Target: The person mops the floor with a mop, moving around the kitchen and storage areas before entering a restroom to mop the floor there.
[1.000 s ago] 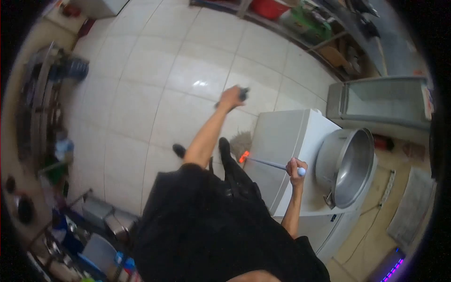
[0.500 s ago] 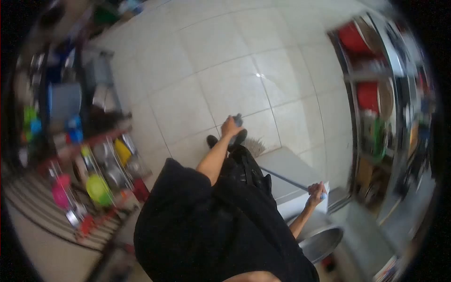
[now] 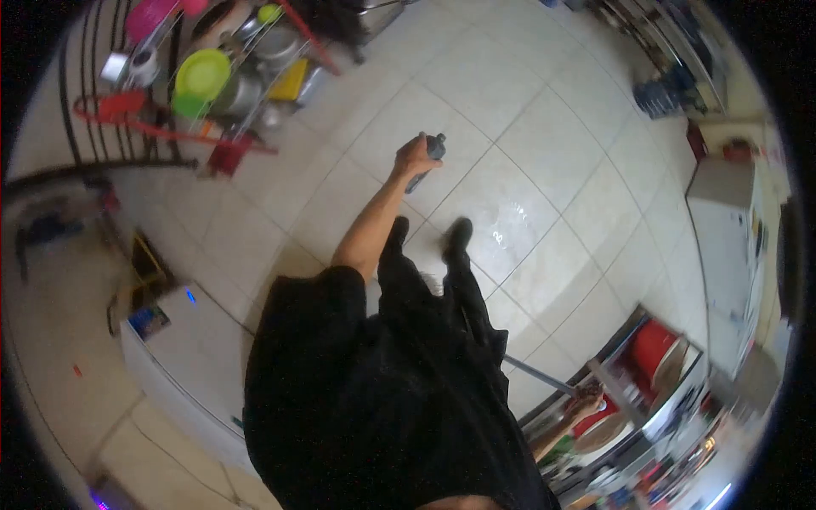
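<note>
Stretched out in front of me, my left hand is closed around a dark grey bottle. The bottle is held tilted over the tiled floor, beyond my shoes. Low on the right, my right hand grips the upper end of a mop handle. That handle runs behind my legs, and only a scrap of the pale mop head shows between them. Shiny wet spots lie on the tiles to the right of my feet.
At the upper left stands a wire dish rack with bowls and pots. A white appliance is close on my left. Shelving with red containers stands near my right hand, and a white fridge at the far right.
My body has turned, so the dish rack now shows at the upper left and the shelving at the lower right. Wet spots show by my feet. Both hands keep their holds.
</note>
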A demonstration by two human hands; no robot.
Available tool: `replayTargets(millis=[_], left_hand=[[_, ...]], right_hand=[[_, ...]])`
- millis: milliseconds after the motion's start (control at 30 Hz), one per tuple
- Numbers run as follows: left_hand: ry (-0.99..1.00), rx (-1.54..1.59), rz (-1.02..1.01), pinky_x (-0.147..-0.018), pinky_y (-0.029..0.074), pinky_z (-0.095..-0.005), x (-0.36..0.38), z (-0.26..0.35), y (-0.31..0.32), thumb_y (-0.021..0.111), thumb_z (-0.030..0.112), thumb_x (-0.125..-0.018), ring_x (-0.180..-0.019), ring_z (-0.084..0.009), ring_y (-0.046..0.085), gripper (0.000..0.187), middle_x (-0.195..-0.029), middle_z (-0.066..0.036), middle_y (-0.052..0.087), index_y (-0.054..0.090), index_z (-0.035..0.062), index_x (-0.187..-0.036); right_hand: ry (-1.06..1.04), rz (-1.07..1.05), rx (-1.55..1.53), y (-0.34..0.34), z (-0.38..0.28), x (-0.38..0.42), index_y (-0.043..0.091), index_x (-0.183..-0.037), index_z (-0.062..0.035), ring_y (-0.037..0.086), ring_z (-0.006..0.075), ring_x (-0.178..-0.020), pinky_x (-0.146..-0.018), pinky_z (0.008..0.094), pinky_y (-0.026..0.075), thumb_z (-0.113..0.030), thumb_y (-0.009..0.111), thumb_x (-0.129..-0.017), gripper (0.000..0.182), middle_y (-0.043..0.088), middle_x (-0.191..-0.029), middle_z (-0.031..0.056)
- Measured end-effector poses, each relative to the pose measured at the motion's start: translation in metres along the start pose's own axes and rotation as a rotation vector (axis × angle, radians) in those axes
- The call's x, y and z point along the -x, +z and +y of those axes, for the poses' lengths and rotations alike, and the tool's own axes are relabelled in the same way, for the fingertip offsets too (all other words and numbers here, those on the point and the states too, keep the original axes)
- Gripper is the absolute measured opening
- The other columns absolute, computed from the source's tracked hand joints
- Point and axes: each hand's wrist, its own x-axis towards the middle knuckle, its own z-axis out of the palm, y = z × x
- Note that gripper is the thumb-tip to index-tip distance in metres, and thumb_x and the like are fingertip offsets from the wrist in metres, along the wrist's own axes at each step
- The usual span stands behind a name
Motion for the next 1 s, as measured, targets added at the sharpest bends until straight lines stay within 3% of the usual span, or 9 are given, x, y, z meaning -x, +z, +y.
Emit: replayTargets(millis=[200, 333, 400, 467, 533, 633, 700, 767, 1000], left_hand=[[-0.292, 0.252, -0.109, -0.092, 0.040, -0.0355, 0.099, -0.145, -0.029, 0.072, 0.045, -0.058, -0.109, -0.0297, 0.049, 0.089, -0.117, -0.018, 0.050, 0.036, 0.0008, -0.126], [-0.616, 0.486, 0.032, -0.087, 0.043, -0.0364, 0.229, -0.198, -0.051, 0.066, 0.044, -0.062, -0.104, -0.0286, 0.053, 0.057, -0.114, -0.015, 0.055, 0.058, 0.0079, -0.105], [-0.710, 0.417, 0.136, -0.085, 0.044, -0.0365, 0.260, -0.338, 0.034, 0.063, 0.045, -0.065, -0.101, -0.0268, 0.055, 0.053, -0.107, -0.014, 0.059, 0.060, 0.0070, -0.103], [-1.082, 0.068, 0.244, -0.086, 0.043, -0.0383, 0.299, -0.266, -0.046, 0.061, 0.044, -0.069, -0.104, -0.0281, 0.053, 0.051, -0.105, -0.015, 0.060, 0.060, 0.0066, -0.103], [-1.127, 0.052, 0.335, -0.088, 0.042, -0.0390, 0.337, -0.291, -0.082, 0.060, 0.045, -0.070, -0.106, -0.0297, 0.052, 0.053, -0.108, -0.015, 0.058, 0.058, 0.0070, -0.106], [-1.036, 0.289, 0.132, -0.096, 0.037, -0.0405, 0.340, -0.284, -0.165, 0.060, 0.050, -0.070, -0.117, -0.0319, 0.042, 0.065, -0.124, -0.015, 0.048, 0.050, 0.0087, -0.119], [-0.879, 0.288, 0.374, -0.091, 0.041, -0.0386, 0.367, -0.324, -0.189, 0.064, 0.052, -0.066, -0.110, -0.0293, 0.048, 0.071, -0.118, -0.013, 0.052, 0.048, 0.0096, -0.121], [-0.691, 0.569, 0.448, -0.079, 0.044, -0.0379, 0.474, -0.146, -0.316, 0.070, 0.052, -0.056, -0.091, -0.0259, 0.056, 0.077, -0.100, -0.014, 0.060, 0.053, 0.0023, -0.113], [-1.147, 1.072, 0.689, -0.078, 0.042, -0.0382, 0.733, -0.276, -0.291, 0.066, 0.049, -0.063, -0.086, -0.0259, 0.055, 0.061, -0.101, -0.013, 0.058, 0.058, 0.0027, -0.103]], right_hand=[[-0.055, -0.144, 0.101, 0.079, -0.050, -0.074, 0.034, -0.053, -0.0130, 0.027, 0.0112, -0.037, -0.036, 0.0267, 0.026, -0.030, 0.049, -0.088, 0.042, 0.031, -0.045, -0.0006], [-0.052, -0.302, 0.115, 0.124, -0.062, -0.150, 0.034, -0.052, -0.0129, 0.029, 0.0115, -0.037, -0.037, 0.0271, 0.026, -0.028, 0.049, -0.088, 0.042, 0.032, -0.045, -0.0004], [-0.039, -0.392, 0.118, 0.152, -0.072, -0.191, 0.035, -0.051, -0.0129, 0.029, 0.0116, -0.037, -0.037, 0.0273, 0.027, -0.028, 0.048, -0.088, 0.042, 0.032, -0.045, -0.0003], [-0.021, -0.479, 0.134, 0.196, -0.067, -0.212, 0.035, -0.051, -0.0128, 0.030, 0.0117, -0.038, -0.038, 0.0275, 0.027, -0.027, 0.048, -0.088, 0.042, 0.033, -0.045, -0.0002], [-0.006, -0.588, 0.155, 0.255, -0.067, -0.203, 0.035, -0.051, -0.0127, 0.030, 0.0118, -0.038, -0.038, 0.0278, 0.028, -0.027, 0.048, -0.088, 0.042, 0.033, -0.045, 0.0000], [0.015, -0.711, 0.250, 0.350, -0.062, -0.160, 0.033, -0.052, -0.0127, 0.030, 0.0108, -0.039, -0.039, 0.0276, 0.030, -0.026, 0.045, -0.090, 0.042, 0.031, -0.045, -0.0008], [-0.037, -0.763, 0.189, 0.341, -0.134, -0.123, 0.033, -0.052, -0.0128, 0.030, 0.0104, -0.039, -0.040, 0.0272, 0.030, -0.027, 0.044, -0.091, 0.042, 0.030, -0.045, -0.0011], [0.073, -0.924, 0.144, 0.312, -0.208, -0.082, 0.032, -0.052, -0.0133, 0.028, 0.0102, -0.038, -0.037, 0.0263, 0.028, -0.027, 0.043, -0.091, 0.043, 0.029, -0.045, -0.0019], [0.047, -1.056, 0.298, 0.300, -0.271, 0.054, 0.033, -0.054, -0.0134, 0.023, 0.0088, -0.036, -0.034, 0.0249, 0.022, -0.028, 0.046, -0.090, 0.041, 0.026, -0.044, -0.0027]])
